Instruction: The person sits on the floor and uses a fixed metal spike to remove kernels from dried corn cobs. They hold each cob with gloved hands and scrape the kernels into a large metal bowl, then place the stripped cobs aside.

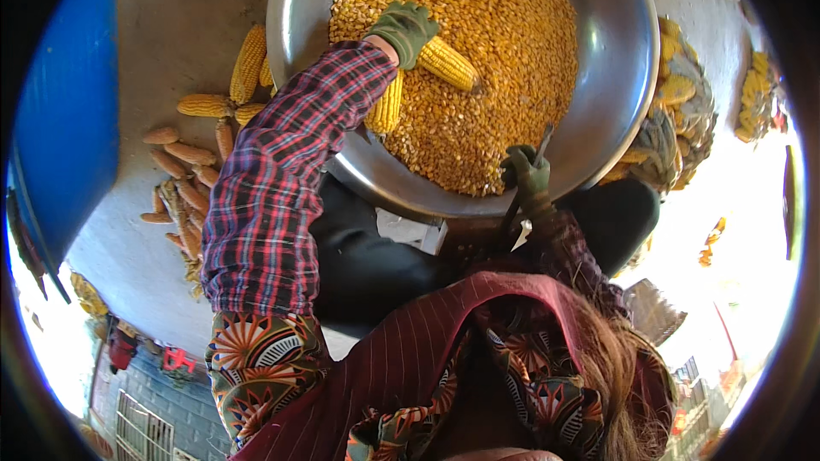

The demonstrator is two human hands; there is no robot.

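Observation:
A wide steel basin (618, 77) stands before me, filled broadly with loose yellow corn kernels (493, 6). My left hand (403, 32), in a green glove, is closed over one end of a yellow corn cob (448, 65) that still bears kernels. A second cob (386, 105) shows below the left wrist, over the near left part of the basin; its upper end is hidden by my forearm. At the basin's near right rim my right hand (528, 176), also gloved, grips a slim metal tool (544, 143) whose tip points up; its exact kind is unclear.
On the floor to the left lie full corn cobs (248, 67) and a pile of stripped cobs (191, 195). Net sacks of corn (682, 102) stand beside the basin on the right. A large blue object (73, 102) is at far left. My knees flank the basin's near side.

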